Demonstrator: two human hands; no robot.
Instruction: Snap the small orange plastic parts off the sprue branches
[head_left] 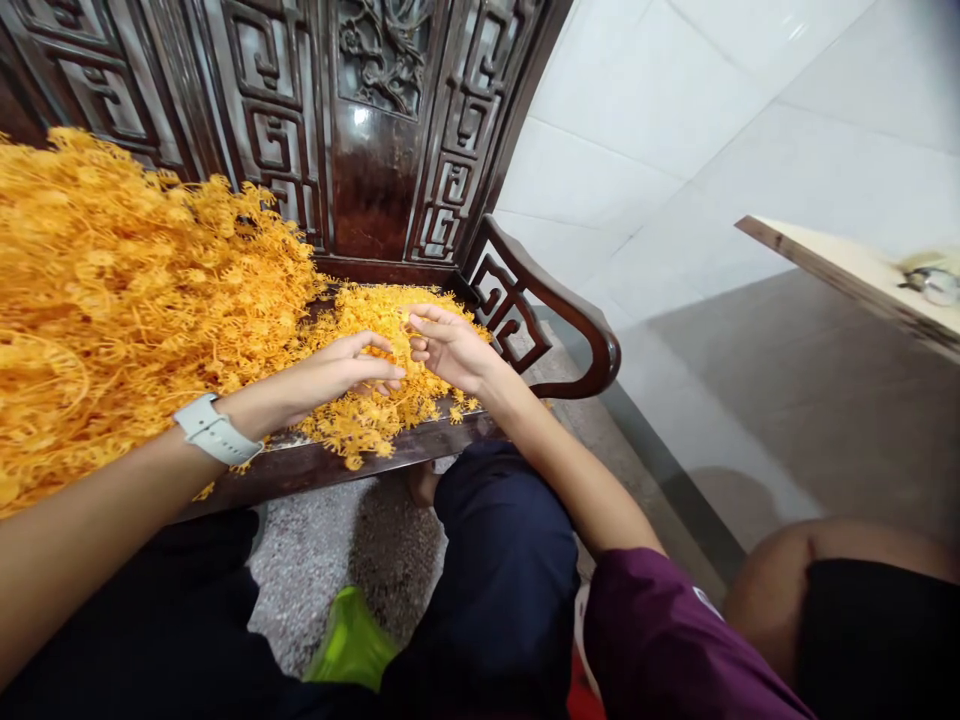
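Yellow-orange artificial flower sprigs lie on a dark wooden bench in a large pile (150, 290) on the left and a smaller, flatter heap (352, 425) on the right. Over the smaller heap is my left hand (345, 368), a pale watch strap on its wrist. Its fingers are bent and apart, and I see nothing held in them. Just to its right, my right hand (457, 350) has its thumb and forefinger drawn together and the other fingers curled. Anything in that pinch is too small to tell from the yellow bits behind it.
The bench has a carved back (379, 180) and a curved armrest (600, 350) at the right. A wooden board (847, 265) juts in from the right with a round object on it. A bright green object (351, 640) stands on the floor; another person's bare knee (772, 590) is lower right.
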